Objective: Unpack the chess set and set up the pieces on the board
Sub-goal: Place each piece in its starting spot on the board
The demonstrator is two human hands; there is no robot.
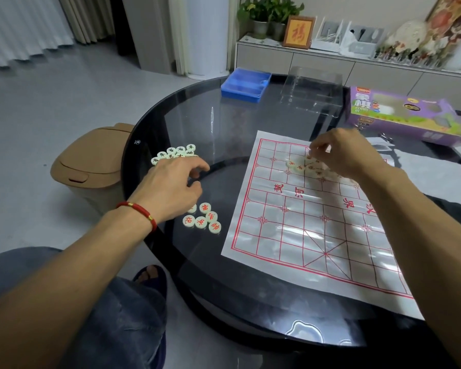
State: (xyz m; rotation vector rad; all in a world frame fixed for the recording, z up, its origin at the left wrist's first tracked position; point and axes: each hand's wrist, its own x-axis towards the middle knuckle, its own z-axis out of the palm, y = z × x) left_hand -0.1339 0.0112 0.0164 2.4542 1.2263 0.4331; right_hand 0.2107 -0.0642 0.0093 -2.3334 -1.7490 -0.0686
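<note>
A white sheet board (298,230) with a red grid lies on the black glass table (224,283). Several red-lettered round pieces (205,218) lie left of the board, and several dark-lettered pieces (175,151) lie farther back. More red pieces (301,165) are bunched on the board's far half. My left hand (173,187) hovers between the two off-board groups, fingers curled; I cannot see a piece in it. My right hand (341,153) is over the far pile, its fingertips pinched together above a piece; the blur hides what they hold.
A blue tray (246,82) and a clear plastic lid (312,89) stand at the table's far side. A purple game box (402,115) lies at the far right. A tan bin (91,166) stands on the floor left of the table.
</note>
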